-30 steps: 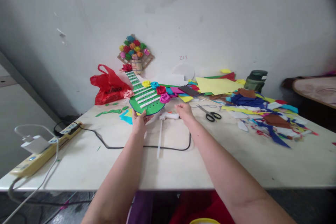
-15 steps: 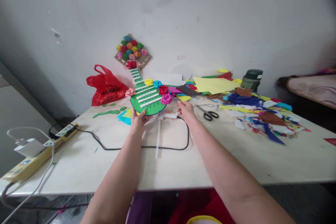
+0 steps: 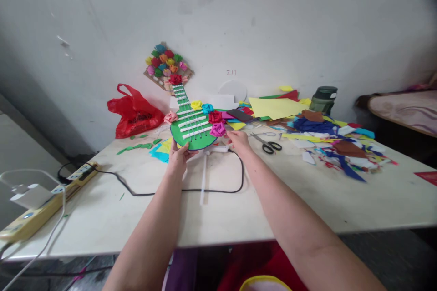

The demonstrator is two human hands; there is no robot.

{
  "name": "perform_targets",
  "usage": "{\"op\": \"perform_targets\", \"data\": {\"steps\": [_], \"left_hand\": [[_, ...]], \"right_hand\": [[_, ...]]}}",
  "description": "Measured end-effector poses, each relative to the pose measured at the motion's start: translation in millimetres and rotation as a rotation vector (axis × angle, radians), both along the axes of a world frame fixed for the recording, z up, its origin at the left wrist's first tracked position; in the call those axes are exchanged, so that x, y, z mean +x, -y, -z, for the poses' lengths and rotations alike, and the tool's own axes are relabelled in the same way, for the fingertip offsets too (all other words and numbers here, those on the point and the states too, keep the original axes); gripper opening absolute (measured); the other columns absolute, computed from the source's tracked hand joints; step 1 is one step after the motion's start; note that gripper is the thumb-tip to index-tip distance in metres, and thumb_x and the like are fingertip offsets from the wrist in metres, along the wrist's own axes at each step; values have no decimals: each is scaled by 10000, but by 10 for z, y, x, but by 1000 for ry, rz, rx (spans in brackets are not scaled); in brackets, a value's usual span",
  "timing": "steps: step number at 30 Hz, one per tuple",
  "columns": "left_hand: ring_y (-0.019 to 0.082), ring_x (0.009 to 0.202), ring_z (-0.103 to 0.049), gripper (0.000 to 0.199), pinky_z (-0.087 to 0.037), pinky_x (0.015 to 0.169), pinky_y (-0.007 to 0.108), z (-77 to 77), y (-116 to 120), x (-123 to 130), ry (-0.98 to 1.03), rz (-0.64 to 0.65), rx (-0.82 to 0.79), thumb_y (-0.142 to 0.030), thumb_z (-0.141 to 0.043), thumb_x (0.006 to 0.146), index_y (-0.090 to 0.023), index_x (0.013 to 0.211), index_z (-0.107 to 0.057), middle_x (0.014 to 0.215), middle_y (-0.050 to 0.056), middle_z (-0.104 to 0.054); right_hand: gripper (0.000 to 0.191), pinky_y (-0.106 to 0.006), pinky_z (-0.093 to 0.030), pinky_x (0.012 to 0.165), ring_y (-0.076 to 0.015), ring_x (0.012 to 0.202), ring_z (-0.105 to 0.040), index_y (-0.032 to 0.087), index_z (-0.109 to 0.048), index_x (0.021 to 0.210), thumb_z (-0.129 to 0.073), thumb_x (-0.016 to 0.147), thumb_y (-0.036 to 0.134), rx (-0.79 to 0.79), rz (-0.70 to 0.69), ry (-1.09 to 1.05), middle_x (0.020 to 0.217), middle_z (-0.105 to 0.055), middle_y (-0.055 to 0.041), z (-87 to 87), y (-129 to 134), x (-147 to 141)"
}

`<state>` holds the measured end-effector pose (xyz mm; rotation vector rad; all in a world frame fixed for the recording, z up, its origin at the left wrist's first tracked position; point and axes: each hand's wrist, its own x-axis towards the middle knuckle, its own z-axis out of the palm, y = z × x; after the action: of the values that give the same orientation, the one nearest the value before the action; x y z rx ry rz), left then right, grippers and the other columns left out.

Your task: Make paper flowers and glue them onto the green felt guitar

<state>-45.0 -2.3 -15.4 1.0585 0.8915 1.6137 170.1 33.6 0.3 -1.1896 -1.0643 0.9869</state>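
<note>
A green paper guitar (image 3: 194, 142) with white strips, thin strings and paper roses along its edges stands tilted over the table. My left hand (image 3: 178, 157) grips its rounded bottom edge, thumb on the front. Beside the magenta paper rose (image 3: 217, 129) on the guitar's right side is my right hand (image 3: 239, 142). Its fingers are curled in, with the tips at or very near that rose; whether they pinch anything is hidden. Below the guitar lies a white hot glue gun (image 3: 218, 149) with a long glue stick (image 3: 203, 182), partly covered by the guitar and my right hand.
Black-handled scissors (image 3: 269, 146) lie right of my hand. Paper scraps (image 3: 351, 150) and a green bottle (image 3: 323, 100) are farther right. At left are a red plastic bag (image 3: 136, 116) and a power strip (image 3: 73, 186). A black cord (image 3: 211, 190) crosses the table.
My right hand has moved left toward the magenta rose, closing the gap. The guitar has turned slightly more upright in my left hand. The whole view has shifted a little.
</note>
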Motion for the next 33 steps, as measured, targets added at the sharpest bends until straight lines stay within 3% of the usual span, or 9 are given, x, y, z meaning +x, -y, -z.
{"op": "perform_targets", "data": {"steps": [12,19,23,28,33], "left_hand": [[121,507,-635,811,-497,452,194,0,10,7,-10,-1,13,-216,-710,643,-330,1349,-326,828,-13,-630],[127,515,-640,825,-498,452,197,11,-25,-24,7,-18,-4,-214,-706,645,-335,1355,-304,860,-2,-642],[122,525,-646,796,-493,455,179,-1,-2,-15,17,-8,5,-202,-699,651,-346,1336,-320,883,-4,-648],[123,514,-642,781,-492,444,181,-15,16,-2,21,-9,14,-196,-698,650,-340,1328,-338,880,-3,-651],[129,517,-644,787,-491,439,181,-31,25,14,35,-13,15,-177,-702,636,-323,1325,-351,866,-4,-649]], "right_hand": [[160,-192,-353,390,-75,373,-505,153,-570,598,-505,734,100,-48,23,-1,578,-619,4,13,-21,12],[123,-175,-248,320,-60,373,-494,142,-539,646,-506,753,91,-90,32,-211,613,-603,-2,-21,-12,12],[93,-178,-308,334,-58,403,-507,142,-546,694,-505,766,98,-33,27,-413,689,-626,-12,-57,25,55],[68,-221,-506,526,-109,579,-623,162,-542,729,-526,782,123,89,-161,-715,785,-692,-43,-109,91,126],[82,-305,-527,775,-155,788,-672,177,-538,744,-503,816,160,165,-275,-882,743,-708,-57,-112,72,160]]}}
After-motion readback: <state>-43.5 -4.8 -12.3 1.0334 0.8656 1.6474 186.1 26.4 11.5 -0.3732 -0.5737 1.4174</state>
